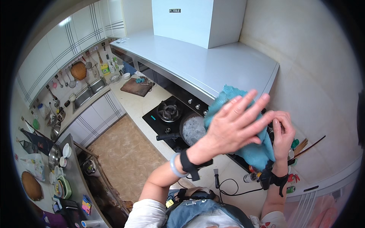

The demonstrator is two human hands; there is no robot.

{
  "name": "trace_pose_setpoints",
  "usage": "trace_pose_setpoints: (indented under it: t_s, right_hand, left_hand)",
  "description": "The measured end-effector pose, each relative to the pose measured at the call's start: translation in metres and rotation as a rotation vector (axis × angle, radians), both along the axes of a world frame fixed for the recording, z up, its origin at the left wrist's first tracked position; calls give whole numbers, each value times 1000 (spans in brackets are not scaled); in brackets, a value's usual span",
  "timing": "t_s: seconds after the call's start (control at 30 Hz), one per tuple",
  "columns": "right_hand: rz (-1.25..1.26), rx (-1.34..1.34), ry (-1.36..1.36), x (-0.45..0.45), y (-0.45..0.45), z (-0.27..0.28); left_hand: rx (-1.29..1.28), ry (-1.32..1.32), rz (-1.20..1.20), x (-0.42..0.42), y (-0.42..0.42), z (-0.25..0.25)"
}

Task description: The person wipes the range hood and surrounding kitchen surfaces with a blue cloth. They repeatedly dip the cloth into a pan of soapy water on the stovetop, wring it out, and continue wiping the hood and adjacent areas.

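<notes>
My left hand [229,129] is spread flat in front of a teal cloth [255,156], fingers apart and every finger on the near side of it. Its index fingertip meets the curled fingers of my right hand [283,132], which appear to pinch the cloth's edge; the exact grip is partly hidden. Both hands are raised over the right part of the black gas hob [149,116], before the range hood's front edge. Below and left of them, a black-handled frying pan [192,129] contains foamy, bubbling liquid. The cloth and my left hand cover its right side.
A grey range hood [194,62] overhangs the hob. On the counter are a scraper [216,179], a black cable [238,188] and a bottle [250,178]. A wooden cutting board [135,87] lies towards the sink [91,92]. Chopsticks [300,146] stand at right.
</notes>
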State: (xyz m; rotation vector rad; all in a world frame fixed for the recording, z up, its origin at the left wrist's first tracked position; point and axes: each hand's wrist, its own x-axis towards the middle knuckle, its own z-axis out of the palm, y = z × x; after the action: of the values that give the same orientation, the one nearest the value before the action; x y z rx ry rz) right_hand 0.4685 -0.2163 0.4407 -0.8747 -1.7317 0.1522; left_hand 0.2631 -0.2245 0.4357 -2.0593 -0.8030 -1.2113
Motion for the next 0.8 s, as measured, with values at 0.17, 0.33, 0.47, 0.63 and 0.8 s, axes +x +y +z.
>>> trace_pose_setpoints:
  t_s: [0.17, 0.33, 0.47, 0.63, 0.8]
  right_hand:
    - [-84, -64, 49, 24, -8, -20]
    - [-53, -71, 75, 16, -7, -31]
    - [-63, -93, 44, 20, -15, -50]
    - [-113, -165, 56, 34, -22, -75]
    - [-61, -155, 51, 15, -27, -63]
  left_hand:
    - [-210, -355, -38, -45, 32, 27]
    - [23, -123, 66, 28, -4, -8]
    - [257, -244, 91, 35, 22, -110]
    - [161, -348, -124, 34, 3, -101]
    - [108, -393, -204, 29, 0, -52]
